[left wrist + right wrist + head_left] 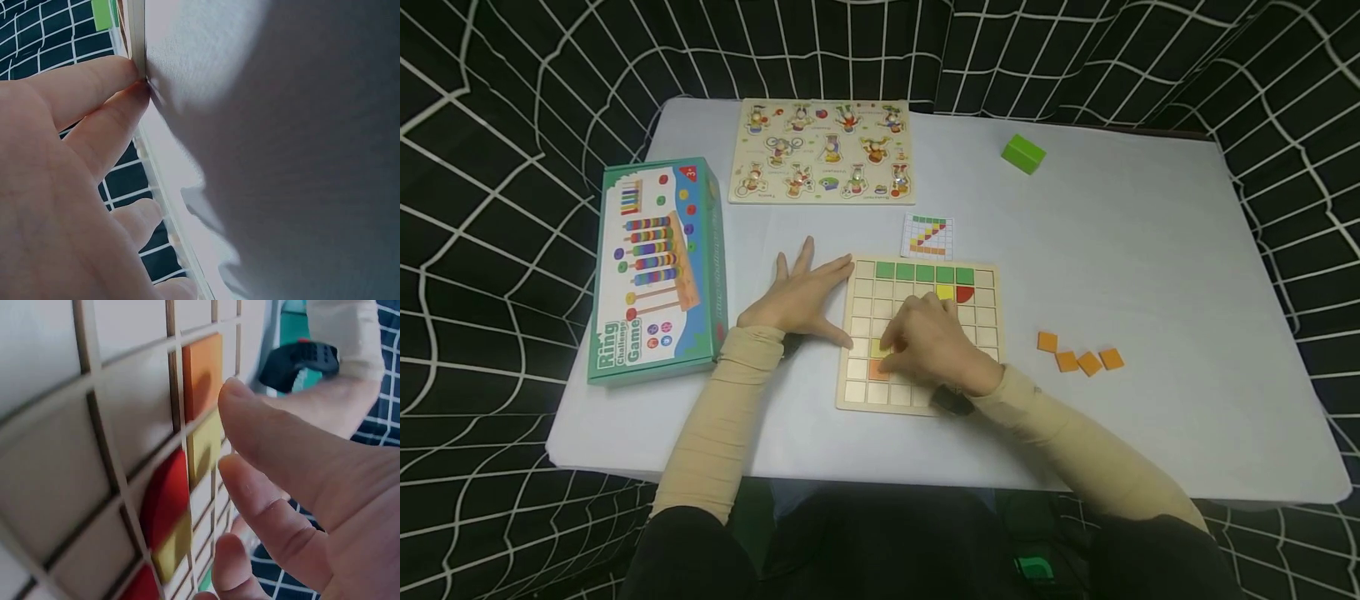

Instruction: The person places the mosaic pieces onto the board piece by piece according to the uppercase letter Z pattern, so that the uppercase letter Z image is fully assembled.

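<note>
A wooden grid board (pixel 856 390) lies on the white table, with a row of green square tiles (pixel 925 273) near its far edge. Over its middle is my right hand (pixel 936 343), thumb and fingers parted beside an orange tile (pixel 204 376) seated in a cell. In the right wrist view a yellow tile (pixel 204 447) and a red rounded piece (pixel 166 500) sit below it, and nothing is between the fingertips. My left hand (pixel 796 298) is spread, its thumb and fingertips touching the board's left edge. The right hand hides several cells.
Several loose orange tiles (pixel 1067 361) lie right of the board. A pattern card (pixel 928 237) rests just beyond it. Farther back are a peg puzzle (pixel 820 179) and a green block (pixel 1023 154). The ring game box (pixel 658 267) stands at the left.
</note>
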### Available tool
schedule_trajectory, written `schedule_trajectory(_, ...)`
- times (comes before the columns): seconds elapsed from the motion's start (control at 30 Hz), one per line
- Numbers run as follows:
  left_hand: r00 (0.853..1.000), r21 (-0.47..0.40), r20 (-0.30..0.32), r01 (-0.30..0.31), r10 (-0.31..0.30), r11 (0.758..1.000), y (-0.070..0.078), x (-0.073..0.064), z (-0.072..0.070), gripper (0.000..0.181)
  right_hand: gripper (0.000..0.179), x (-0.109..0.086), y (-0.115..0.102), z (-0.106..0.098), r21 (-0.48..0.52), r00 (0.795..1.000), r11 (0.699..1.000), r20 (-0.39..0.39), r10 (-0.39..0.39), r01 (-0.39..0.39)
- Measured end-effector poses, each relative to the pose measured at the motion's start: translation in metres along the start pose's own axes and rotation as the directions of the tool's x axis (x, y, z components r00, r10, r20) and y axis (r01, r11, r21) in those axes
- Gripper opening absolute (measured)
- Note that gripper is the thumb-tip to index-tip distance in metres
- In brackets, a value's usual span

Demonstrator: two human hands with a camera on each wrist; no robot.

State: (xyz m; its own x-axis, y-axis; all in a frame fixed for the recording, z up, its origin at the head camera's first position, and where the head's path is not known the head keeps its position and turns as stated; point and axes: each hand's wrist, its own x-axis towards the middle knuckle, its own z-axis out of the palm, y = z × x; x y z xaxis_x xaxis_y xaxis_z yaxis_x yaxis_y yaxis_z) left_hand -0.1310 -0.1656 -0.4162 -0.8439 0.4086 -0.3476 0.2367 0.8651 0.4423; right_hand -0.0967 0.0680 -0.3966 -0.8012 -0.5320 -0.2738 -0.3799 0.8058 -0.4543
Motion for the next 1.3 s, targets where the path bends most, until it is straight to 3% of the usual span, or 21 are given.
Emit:
schedule_trajectory(0.3,1.0,0.003,0.008,0.0,0.0,1.0,0.0,0.0,0.0,0.125,0.043,-0.009,0.02,-0.02,-0.02,0.992,0.997,-0.105,0.069,-0.071)
schedule_trajectory(0.6,1.0,0.012,0.013,0.01,-0.01,1.0,0.001,0.0,0.0,0.127,0.036,-0.026,0.061,-0.042,-0.001,0.976,0.987,-0.154,0.157,-0.159)
schedule_trajectory(0.9,1.0,0.011,0.018,0.007,-0.007,1.0,0.002,0.0,0.001,0.127,0.052,-0.059,0.104,-0.05,0.014,0.936,0.964,-0.233,0.263,-0.267)
schedule_trajectory(1.3,1.0,0.006,0.006,0.009,-0.009,1.0,0.002,0.001,0.001,0.127,0.055,-0.102,0.156,-0.051,0.041,0.896,0.928,-0.249,0.368,-0.369)
